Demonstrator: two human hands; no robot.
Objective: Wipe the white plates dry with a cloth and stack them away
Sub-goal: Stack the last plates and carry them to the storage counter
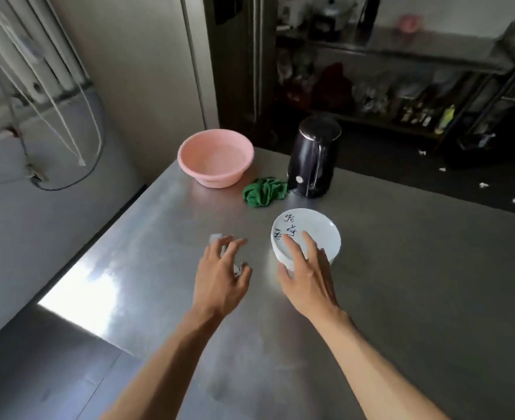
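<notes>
The near rim of the plates [313,230] is covered by the right hand [306,278]. A small pale thing [216,237] is half hidden by the left hand [222,274] and cannot be identified. The goods on the shelf [416,45] are blurred beyond telling.

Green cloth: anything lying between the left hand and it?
Nothing visible. Only bare steel table lies between the left hand and the green cloth, which sits beside the black kettle. The plates sit off that path, by the right hand.

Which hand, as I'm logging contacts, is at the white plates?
The right hand: fingers spread over the white plates, thumb at the near rim. The left hand is apart from them.
</notes>
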